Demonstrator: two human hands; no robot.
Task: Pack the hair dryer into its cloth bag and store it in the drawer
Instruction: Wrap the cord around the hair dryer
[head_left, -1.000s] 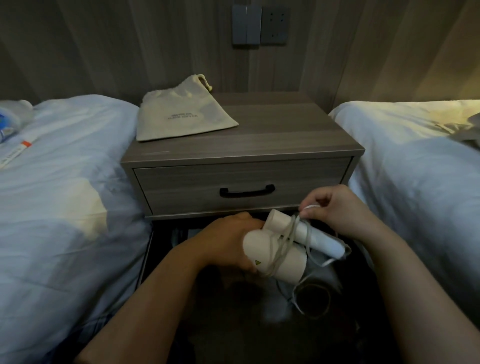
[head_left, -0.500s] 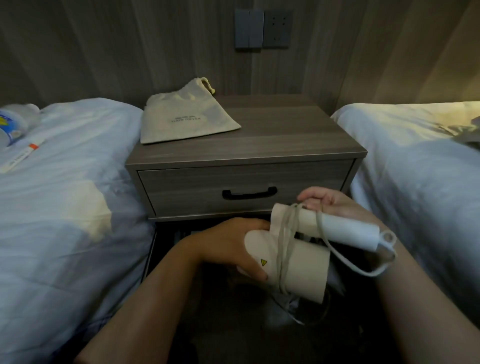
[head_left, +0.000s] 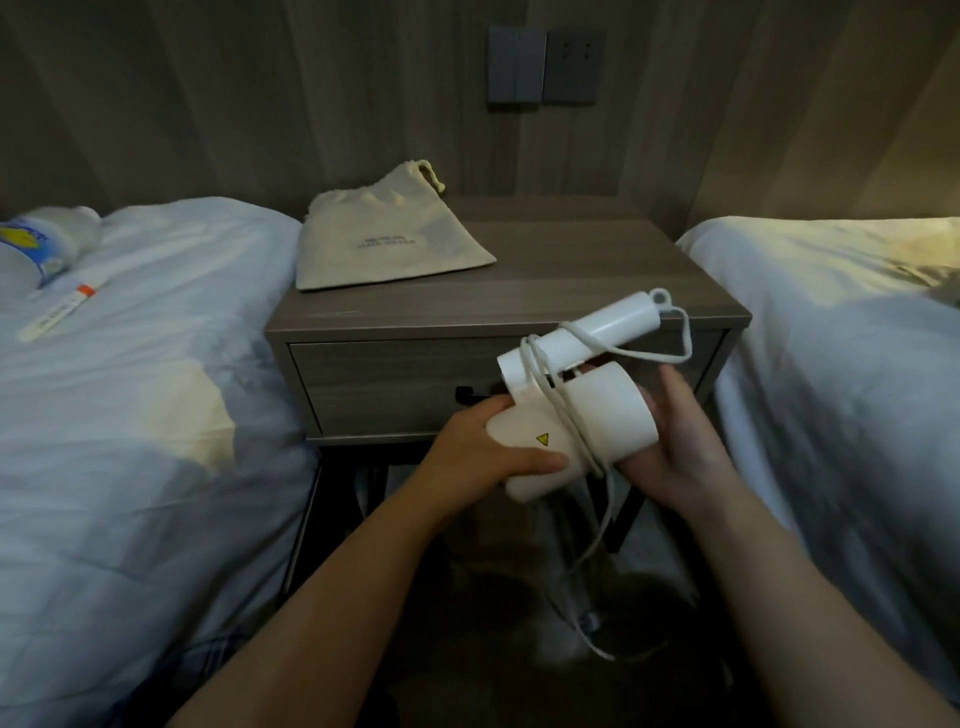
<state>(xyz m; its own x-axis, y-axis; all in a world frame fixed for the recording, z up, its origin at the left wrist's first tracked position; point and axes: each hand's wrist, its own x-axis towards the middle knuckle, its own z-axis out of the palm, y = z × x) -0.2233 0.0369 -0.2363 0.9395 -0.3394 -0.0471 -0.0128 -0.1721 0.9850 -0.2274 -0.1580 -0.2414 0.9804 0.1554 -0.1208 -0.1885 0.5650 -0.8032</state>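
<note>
The white hair dryer (head_left: 576, 415) is held in front of the closed drawer (head_left: 395, 384) of the grey nightstand (head_left: 571, 280). Its folded handle points up and right, and its white cord (head_left: 566, 415) is looped around the body, with the loose end hanging toward the floor. My left hand (head_left: 488, 447) grips the rear of the barrel. My right hand (head_left: 670, 447) supports the barrel's front end from the right and below. The beige drawstring cloth bag (head_left: 384, 239) lies flat on the nightstand's top, at its back left.
A bed with white bedding stands on each side, left (head_left: 130, 415) and right (head_left: 841, 364). A plastic bottle (head_left: 36, 249) and a small tube (head_left: 57, 312) lie on the left bed. Wall switches (head_left: 545, 67) are above the nightstand. The drawer's black handle is partly hidden.
The dryer has risen and turned, so its handle now points up and right over the drawer front. My right hand has moved from the handle to the barrel's front end.
</note>
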